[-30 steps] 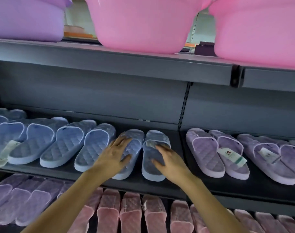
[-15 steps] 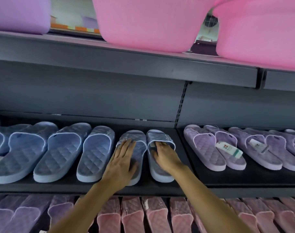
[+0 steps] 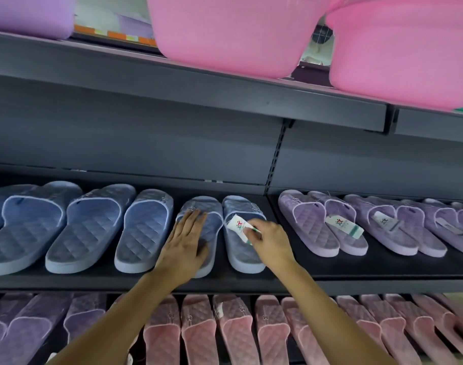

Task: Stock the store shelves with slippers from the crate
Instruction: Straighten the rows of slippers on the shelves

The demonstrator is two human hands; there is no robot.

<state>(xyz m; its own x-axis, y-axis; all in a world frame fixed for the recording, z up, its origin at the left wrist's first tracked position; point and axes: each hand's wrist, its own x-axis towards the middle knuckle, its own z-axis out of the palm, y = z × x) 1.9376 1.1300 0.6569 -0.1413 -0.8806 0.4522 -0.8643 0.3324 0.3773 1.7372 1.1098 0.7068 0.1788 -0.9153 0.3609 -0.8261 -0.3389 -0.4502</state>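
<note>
A pair of blue quilted slippers lies side by side on the dark middle shelf point(image 3: 291, 272). My left hand point(image 3: 184, 246) rests flat, fingers straight, on the left slipper of the pair point(image 3: 209, 209). My right hand point(image 3: 268, 241) sits over the right slipper point(image 3: 245, 206) and pinches its white paper tag point(image 3: 238, 226). More blue slippers point(image 3: 93, 227) line the shelf to the left. The crate is out of view.
Lilac slippers point(image 3: 314, 227) with tags fill the shelf section to the right. Pink slippers point(image 3: 235, 330) and purple ones point(image 3: 27, 325) crowd the shelf below. Pink basins point(image 3: 225, 35) and a purple one point(image 3: 27, 14) overhang the shelf above.
My right hand has drawn the white tag out from the right slipper and now pinches it. My left hand stays flat on the left slipper. The view has moved closer.
</note>
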